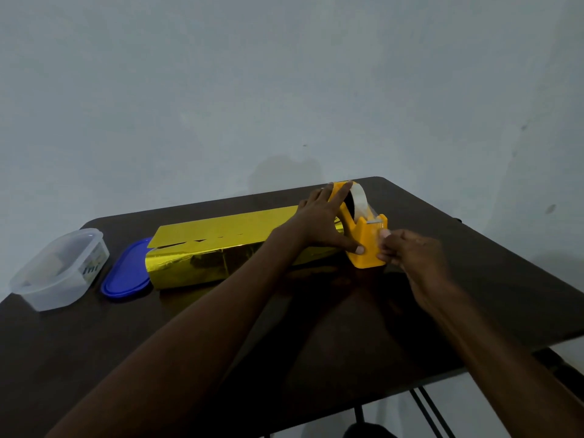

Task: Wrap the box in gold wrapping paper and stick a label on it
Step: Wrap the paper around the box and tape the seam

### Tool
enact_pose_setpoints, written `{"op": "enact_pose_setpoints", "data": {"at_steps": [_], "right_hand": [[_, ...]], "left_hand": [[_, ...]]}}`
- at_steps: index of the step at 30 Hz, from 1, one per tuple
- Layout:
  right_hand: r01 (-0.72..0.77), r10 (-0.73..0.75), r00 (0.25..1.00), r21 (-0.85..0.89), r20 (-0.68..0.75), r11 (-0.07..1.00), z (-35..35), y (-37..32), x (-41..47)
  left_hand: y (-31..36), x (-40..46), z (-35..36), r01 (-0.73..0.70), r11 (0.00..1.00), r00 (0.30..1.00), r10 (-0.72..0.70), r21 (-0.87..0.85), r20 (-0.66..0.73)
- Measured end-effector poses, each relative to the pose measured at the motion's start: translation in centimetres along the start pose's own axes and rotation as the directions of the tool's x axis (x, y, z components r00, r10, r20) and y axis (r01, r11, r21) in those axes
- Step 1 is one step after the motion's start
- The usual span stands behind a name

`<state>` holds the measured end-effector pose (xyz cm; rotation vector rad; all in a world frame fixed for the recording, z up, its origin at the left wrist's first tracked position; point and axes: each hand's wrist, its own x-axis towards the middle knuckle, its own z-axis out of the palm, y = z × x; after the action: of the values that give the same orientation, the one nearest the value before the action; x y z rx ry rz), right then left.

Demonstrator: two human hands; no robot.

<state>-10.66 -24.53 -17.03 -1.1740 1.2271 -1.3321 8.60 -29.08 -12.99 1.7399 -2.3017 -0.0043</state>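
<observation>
Both hands work the tape dispenser (pixel 363 238): left hand (pixel 322 219) steadies it, right hand (pixel 407 251) pinches tape; the box (pixel 221 251) stretches leftward.

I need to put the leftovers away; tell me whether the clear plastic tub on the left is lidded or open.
Open. The clear tub has no cover on its rim; its blue lid lies flat on the table beside it.
</observation>
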Motion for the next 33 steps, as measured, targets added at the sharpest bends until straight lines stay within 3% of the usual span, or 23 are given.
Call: {"op": "enact_pose_setpoints", "data": {"at_steps": [17,23,28,33], "right_hand": [[0.206,-0.216,0.975,-0.158,-0.045,0.966,0.6,0.8,-1.1],[0.204,-0.213,0.976,-0.16,-0.047,0.966,0.6,1.0,-0.8],[0.17,-0.17,0.985,-0.197,0.014,0.966,0.5,2.2,-2.0],[0.316,-0.297,0.947,-0.198,0.12,0.928,0.3,1.2,-2.6]], "left_hand": [[0.3,-0.5,0.0,0.021,0.999,1.0,-0.022,0.04,0.006],[0.3,-0.8,-0.2,0.032,0.998,0.999,-0.033,0.049,0.004],[0.3,-0.8,-0.4,0.032,0.998,0.999,-0.033,0.055,0.015],[0.1,-1.8,-1.0,0.031,0.999,0.999,-0.03,0.023,-0.024]]}}
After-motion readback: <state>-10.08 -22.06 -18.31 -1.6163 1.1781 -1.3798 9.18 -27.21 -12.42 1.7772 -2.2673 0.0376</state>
